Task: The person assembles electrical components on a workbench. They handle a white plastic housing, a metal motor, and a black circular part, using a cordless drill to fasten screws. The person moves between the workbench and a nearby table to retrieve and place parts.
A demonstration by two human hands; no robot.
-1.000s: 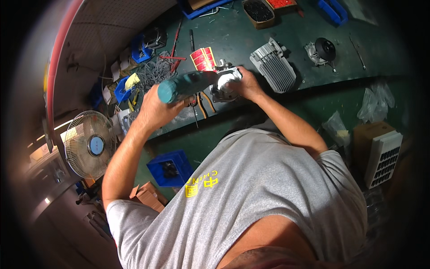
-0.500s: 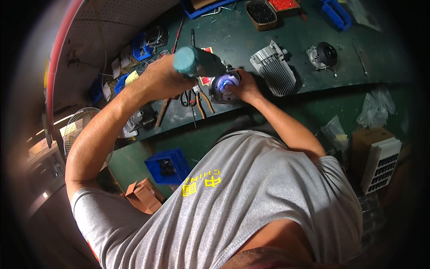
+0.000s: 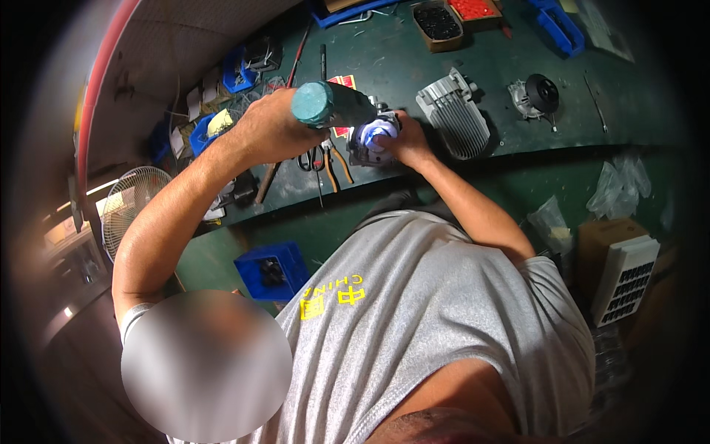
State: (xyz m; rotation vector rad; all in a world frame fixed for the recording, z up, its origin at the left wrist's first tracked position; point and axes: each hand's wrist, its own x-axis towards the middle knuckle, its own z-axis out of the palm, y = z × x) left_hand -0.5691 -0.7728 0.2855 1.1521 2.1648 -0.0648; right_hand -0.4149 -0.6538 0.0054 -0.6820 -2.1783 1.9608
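Observation:
A cordless driver with a teal end and a dark body [image 3: 314, 103] is gripped in my left hand [image 3: 274, 129], fingers closed round its handle. Its front end points at a round metal assembly [image 3: 361, 157] near the bench edge, where bluish-white light falls. My right hand [image 3: 410, 144] holds that assembly from the right, thumb over its lit top. Whether the driver tip touches a screw is hidden. Right of my hands stands a finned grey metal housing [image 3: 457, 117]. Orange-handled pliers [image 3: 342, 169] and black-handled scissors [image 3: 308, 159] lie below the driver.
Farther right on the green bench [image 3: 510, 52] lie a fan motor with a black wheel [image 3: 538, 95] and a thin rod-like tool [image 3: 596, 103]. Boxes of black pieces [image 3: 436, 24] and red pieces [image 3: 472, 9] stand behind. Below the bench is a blue bin [image 3: 292, 259].
Both hands keep their holds on the driver and the round assembly. The driver's teal end has shifted slightly right and down in view. The assembly's lit face looks tilted a little differently.

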